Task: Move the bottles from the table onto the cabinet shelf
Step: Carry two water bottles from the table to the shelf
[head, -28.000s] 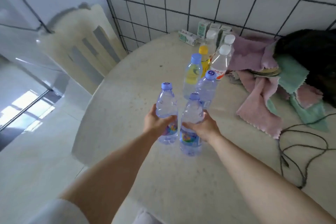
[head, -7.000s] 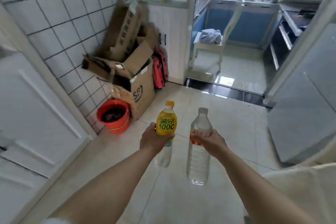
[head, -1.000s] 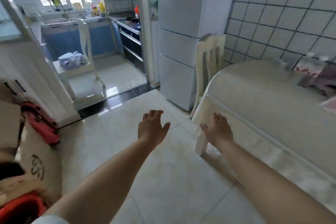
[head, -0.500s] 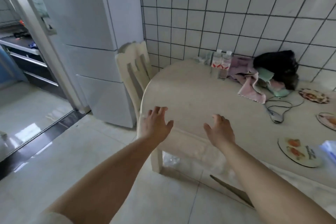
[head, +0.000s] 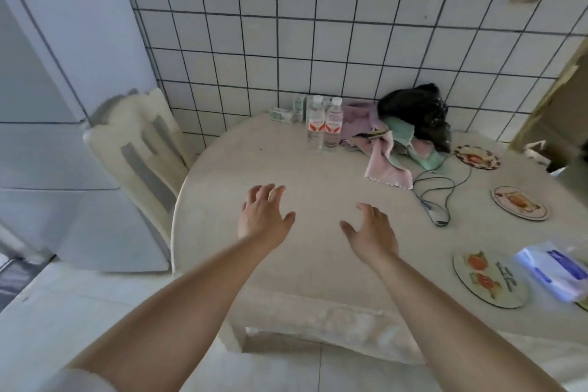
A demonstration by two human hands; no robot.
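Reaching out over a pale round table, both arms bare, both hands holding nothing. Left hand with fingers spread and loosely extended, palm down above the tabletop; right hand beside it, apart from it, fingers relaxed and slightly bent, thumb turned inward. Well beyond the fingertips, at the table's far edge against a white tiled wall, two clear bottles with white caps and red-and-white labels, upright and touching side by side. Just behind and left of the bottles, small green-and-white cartons. Right of the bottles, a heap of pink and green cloths with a black bag behind it. Farther right of the right hand, a dark cable coiled on the table, and three decorated round mats, one near the right forearm, two farther back. A blue-and-white packet at the frame's right edge, blurred. Left of the left hand, a cream chair pushed against the table, a pale cabinet-like unit behind it.
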